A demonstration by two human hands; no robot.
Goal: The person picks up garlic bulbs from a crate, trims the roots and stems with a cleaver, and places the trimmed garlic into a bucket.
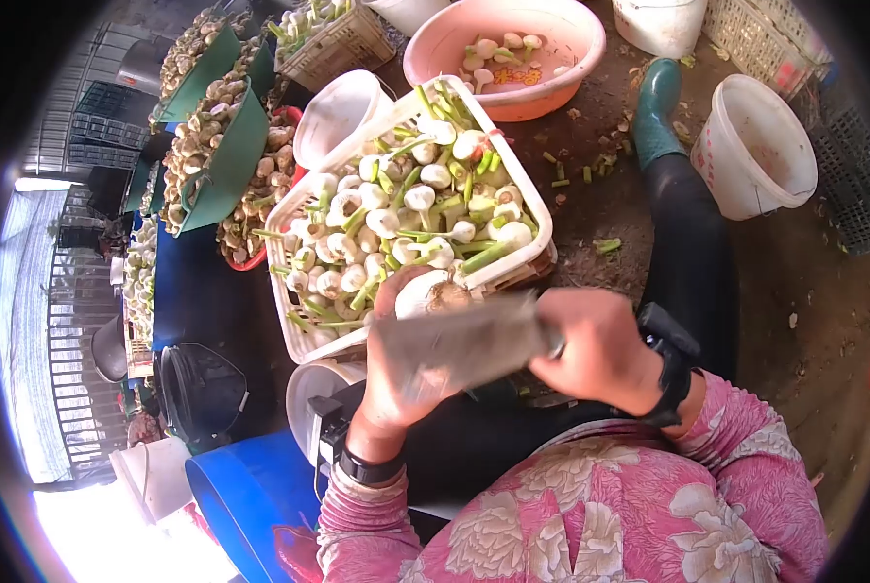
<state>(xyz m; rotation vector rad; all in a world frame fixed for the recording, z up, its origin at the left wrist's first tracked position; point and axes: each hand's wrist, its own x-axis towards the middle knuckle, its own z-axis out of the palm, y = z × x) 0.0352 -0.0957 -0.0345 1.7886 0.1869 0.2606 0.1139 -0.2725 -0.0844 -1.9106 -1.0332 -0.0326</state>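
Observation:
My right hand (590,345) is closed round the handle of a broad-bladed cleaver (474,335), its blade slightly blurred. My left hand (394,384) is wrapped round a garlic bulb (423,293) with brownish roots showing on top. The blade lies across the front of my left hand and hides part of its fingers and of the bulb. Just beyond both hands stands a white plastic crate (535,199), heaped with white garlic bulbs (383,222) on cut green stems. A white bucket (308,389) sits below my left hand, partly covered by the wrist.
Ahead is a pink basin (435,60) with several bulbs. White buckets (760,146) stand right and behind the crate. Green tubs (223,160) of garlic, a black bucket (197,394) and a blue barrel (250,496) are left. Stem pieces (605,246) litter the floor beside my boot (656,112).

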